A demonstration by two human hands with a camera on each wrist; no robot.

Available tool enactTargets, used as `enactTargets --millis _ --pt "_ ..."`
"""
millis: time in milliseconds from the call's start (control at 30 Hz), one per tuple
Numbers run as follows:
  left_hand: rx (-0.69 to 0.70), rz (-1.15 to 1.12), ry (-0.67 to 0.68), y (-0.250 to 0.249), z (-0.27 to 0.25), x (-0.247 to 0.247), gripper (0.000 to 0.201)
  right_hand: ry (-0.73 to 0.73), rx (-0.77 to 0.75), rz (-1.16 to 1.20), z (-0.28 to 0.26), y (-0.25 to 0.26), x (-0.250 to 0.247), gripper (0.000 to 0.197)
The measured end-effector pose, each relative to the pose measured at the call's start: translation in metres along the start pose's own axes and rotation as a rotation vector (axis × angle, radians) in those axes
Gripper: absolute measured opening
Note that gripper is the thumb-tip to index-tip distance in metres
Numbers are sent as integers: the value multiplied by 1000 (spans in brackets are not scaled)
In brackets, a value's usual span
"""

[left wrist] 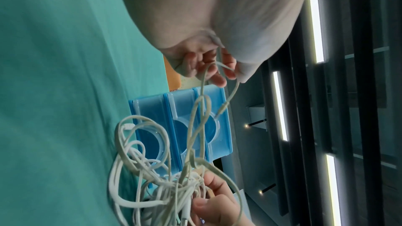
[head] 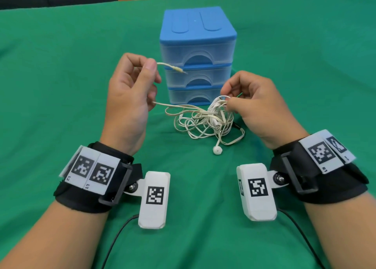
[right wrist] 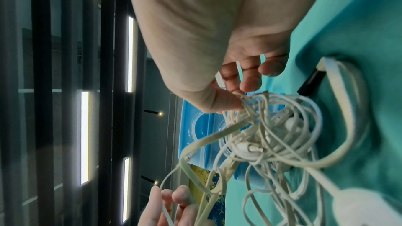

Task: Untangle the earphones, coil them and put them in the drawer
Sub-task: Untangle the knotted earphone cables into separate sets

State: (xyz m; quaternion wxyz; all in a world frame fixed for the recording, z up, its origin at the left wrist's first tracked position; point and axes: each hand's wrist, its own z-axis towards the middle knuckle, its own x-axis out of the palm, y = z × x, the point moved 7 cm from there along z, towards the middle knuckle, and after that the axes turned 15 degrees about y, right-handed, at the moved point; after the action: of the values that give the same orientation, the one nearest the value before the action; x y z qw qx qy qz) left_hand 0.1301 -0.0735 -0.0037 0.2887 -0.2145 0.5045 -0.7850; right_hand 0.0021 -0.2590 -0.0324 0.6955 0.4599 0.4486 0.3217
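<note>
Two hands at the untangling: left hand [head: 130, 89] pinches a freed plug end, right hand [head: 254, 104] grips the earphone knot [head: 205, 120] before the drawer unit [head: 197, 51]; next, draw strands apart.

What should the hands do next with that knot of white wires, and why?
Probably keep drawing the plug end out with the left hand while the right hand steadies the tangle. That strand is already free, but the rest is still knotted on the green cloth, and every drawer is shut.
</note>
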Motion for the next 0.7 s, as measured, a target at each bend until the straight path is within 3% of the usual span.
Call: enactTargets --millis 100,233,333,433,533,600,700 --pt "3 -117 -3 0 1 -2 16 -1 9 9 0 -1 0 14" --pt "-79 -256 91 5 1 5 30 8 1 26 -1 0 1 17" --pt "-116 -157 153 9 -1 8 30 11 -4 37 -1 2 1 19" --pt "-139 0 139 13 0 3 10 5 -25 39 -2 5 1 23" --pt "-118 188 126 13 0 0 30 7 -48 56 -3 6 1 24" --pt "-77 283 231 11 0 10 36 9 -58 68 -2 7 1 22" --pt "-99 304 360 14 -4 23 22 21 -61 76 -2 6 3 23"
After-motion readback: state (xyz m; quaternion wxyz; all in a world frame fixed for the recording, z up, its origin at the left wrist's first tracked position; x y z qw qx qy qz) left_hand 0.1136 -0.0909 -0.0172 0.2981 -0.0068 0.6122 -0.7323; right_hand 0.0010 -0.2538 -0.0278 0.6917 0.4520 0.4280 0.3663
